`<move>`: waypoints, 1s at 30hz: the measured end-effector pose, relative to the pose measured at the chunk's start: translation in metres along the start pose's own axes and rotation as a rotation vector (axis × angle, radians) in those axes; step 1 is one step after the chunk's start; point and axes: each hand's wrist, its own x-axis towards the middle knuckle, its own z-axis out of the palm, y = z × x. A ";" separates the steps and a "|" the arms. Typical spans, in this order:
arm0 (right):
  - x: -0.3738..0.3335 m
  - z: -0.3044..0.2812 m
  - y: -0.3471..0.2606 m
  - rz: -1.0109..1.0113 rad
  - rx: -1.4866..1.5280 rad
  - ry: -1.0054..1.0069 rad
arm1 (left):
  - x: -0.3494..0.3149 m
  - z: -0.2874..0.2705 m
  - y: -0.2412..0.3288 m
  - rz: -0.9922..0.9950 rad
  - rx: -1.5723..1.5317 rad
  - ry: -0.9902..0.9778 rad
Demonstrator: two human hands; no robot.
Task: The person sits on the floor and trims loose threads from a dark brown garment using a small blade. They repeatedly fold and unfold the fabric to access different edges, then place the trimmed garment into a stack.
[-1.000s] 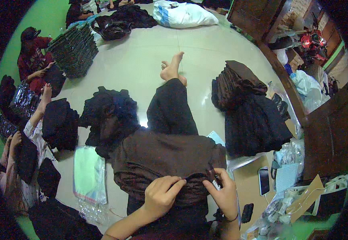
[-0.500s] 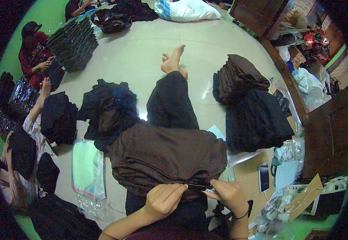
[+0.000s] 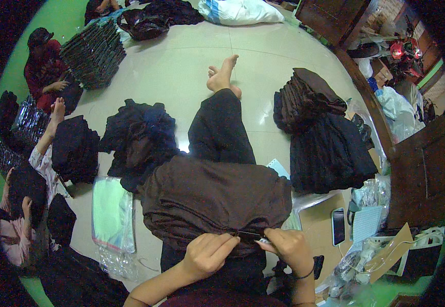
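A dark brown folded cloth garment [image 3: 217, 189] lies bunched across my lap. At its near edge my left hand [image 3: 209, 253] is closed, thumb and fingers pinching the cloth. Just to the right, my right hand [image 3: 290, 250] is closed around small metal thread snips [image 3: 259, 239], mostly hidden by the fingers. Their thin bright tip points left, close to my left fingertips. Whether a thread lies between the hands is too fine to make out.
Dark garment piles lie left [image 3: 140, 138] and right [image 3: 330, 153] of my outstretched leg [image 3: 220, 128]. Plastic-wrapped green sheets [image 3: 112, 215] lie at left. A phone [image 3: 338, 226] on cardboard and a power strip [image 3: 429, 236] are at right. Co-workers sit along the left.
My two hands have shifted very slightly at the cloth's near edge, the right one a little to the left. At left, a co-worker's hand and pale sleeve have come more into view.
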 end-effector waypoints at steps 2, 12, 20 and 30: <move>-0.001 0.002 -0.001 0.009 0.001 0.004 | 0.000 0.000 -0.001 0.008 -0.012 -0.018; -0.008 0.002 -0.007 0.095 0.020 0.019 | 0.004 -0.010 0.003 0.010 -0.056 -0.035; -0.013 0.001 -0.008 0.247 -0.008 0.115 | -0.019 -0.058 -0.007 -0.328 -0.056 -0.221; 0.023 0.000 -0.013 0.428 0.220 0.367 | -0.070 -0.116 -0.024 -0.708 0.209 -1.140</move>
